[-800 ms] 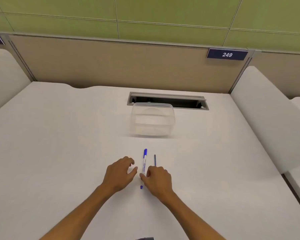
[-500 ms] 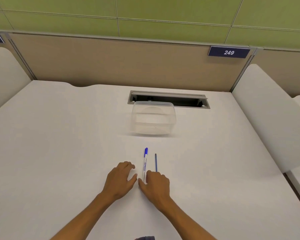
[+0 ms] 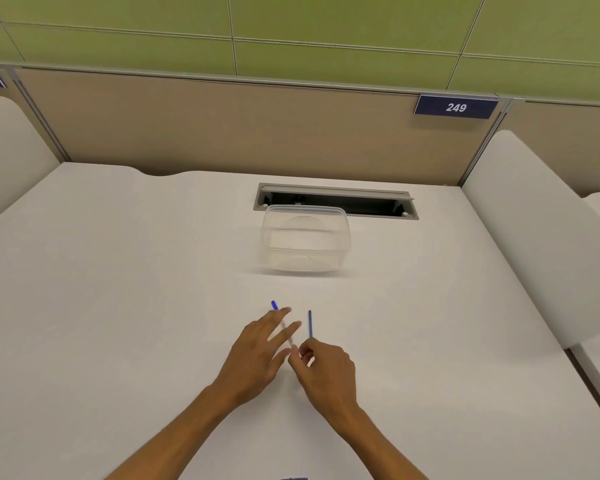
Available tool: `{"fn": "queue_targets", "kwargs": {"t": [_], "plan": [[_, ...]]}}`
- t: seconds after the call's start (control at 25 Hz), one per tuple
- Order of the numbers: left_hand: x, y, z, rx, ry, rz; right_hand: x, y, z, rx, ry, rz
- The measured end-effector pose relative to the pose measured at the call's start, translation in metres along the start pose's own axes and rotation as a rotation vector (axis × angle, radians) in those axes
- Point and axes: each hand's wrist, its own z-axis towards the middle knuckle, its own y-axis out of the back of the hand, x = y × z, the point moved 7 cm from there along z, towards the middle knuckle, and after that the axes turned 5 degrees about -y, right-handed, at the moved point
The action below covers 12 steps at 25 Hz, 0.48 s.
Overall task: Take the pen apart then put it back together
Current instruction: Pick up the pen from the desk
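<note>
I see the pen barrel (image 3: 287, 332) angled over the white tabletop (image 3: 118, 306), its blue cap end pointing away and to the left. My right hand (image 3: 326, 370) pinches the near end of the barrel between curled thumb and fingers. My left hand (image 3: 257, 355) lies over the barrel with its fingers (image 3: 278, 318) straight and spread; I cannot tell whether they touch it. The thin blue refill (image 3: 310, 323) lies flat on the tabletop just right of the barrel, apart from it. A clear plastic container (image 3: 305, 242) stands farther back.
</note>
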Motion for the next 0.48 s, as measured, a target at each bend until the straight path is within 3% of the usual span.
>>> {"fn": "queue_targets", "kwargs": {"t": [0.12, 0.24, 0.48], "plan": [[-0.014, 0.01, 0.01, -0.061, -0.099, -0.015, 0.0, 0.015, -0.005, -0.069, 0.001, 0.188], [-0.022, 0.022, 0.015, -0.114, -0.082, -0.061, -0.009, 0.024, -0.004, -0.112, -0.063, 0.377], [-0.051, 0.037, 0.009, -0.181, -0.221, 0.089, -0.01, 0.031, -0.001, -0.114, -0.184, 0.545]]}}
